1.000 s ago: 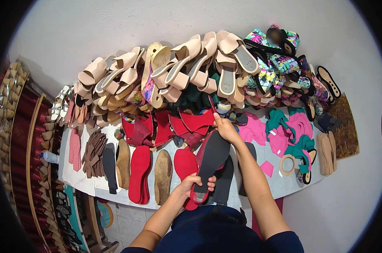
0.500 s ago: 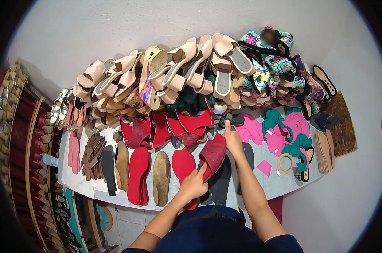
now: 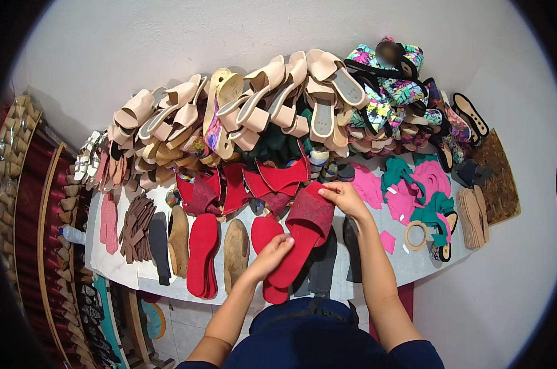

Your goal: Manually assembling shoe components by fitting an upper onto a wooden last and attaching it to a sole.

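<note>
A red slipper [image 3: 311,216] with a wide, darker mottled strap is held slanted above the near middle of the table. My left hand [image 3: 271,257] pinches the left edge of its sole, thumb on top. My right hand [image 3: 343,199] is closed on the toe end beside the strap, its fingertips partly hidden. Partly beneath the slipper lies a red sole piece [image 3: 266,229]. To the left are a worn wooden shoe last [image 3: 235,253] and a stack of red soles [image 3: 201,255]. Dark grey soles [image 3: 323,267] lie under and right of the slipper.
Beige heeled sandals [image 3: 269,80] and floral sandals [image 3: 407,92] pile along the wall. Red uppers [image 3: 275,178] lie before them. On the right are pink and green fabric pieces [image 3: 435,178], a tape roll [image 3: 415,236] and tan soles [image 3: 472,218]. Brown strips [image 3: 140,227] lie left.
The slipper has turned, showing its red footbed and heel toward me. My right hand has come down and taken hold of its toe end; my left hand has shifted onto the sole edge.
</note>
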Motion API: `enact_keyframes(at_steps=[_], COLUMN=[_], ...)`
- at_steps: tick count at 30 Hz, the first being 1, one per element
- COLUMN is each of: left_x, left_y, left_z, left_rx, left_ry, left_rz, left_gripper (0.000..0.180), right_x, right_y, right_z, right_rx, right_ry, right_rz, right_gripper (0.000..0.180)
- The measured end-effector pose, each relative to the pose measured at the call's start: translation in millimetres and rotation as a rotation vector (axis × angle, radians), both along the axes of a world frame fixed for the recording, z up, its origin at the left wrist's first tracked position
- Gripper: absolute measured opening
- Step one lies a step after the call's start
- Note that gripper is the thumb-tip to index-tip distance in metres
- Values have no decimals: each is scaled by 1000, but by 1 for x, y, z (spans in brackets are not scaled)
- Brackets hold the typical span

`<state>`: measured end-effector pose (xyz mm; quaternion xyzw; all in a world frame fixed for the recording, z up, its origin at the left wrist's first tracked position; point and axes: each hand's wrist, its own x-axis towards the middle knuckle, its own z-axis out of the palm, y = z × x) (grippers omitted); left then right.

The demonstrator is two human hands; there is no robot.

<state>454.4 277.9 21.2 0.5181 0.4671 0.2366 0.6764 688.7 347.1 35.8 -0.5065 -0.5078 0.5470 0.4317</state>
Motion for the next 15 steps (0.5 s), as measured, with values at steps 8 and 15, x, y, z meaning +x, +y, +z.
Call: enact_keyframes(at_steps=[8, 15], left_x=[8, 16], left_y=[-2, -15], left_z=[22, -18], left_rx=[-645, -620], left_ry=[-637, -639], left_rz=[-144, -32], left_gripper=[51, 60], right_x=[1, -12], right_y=[17, 23], right_z=[-12, -34], right_rx=[2, -25], right_ry=[-145, -265], right_rz=[42, -31], right_gripper=[29, 29])
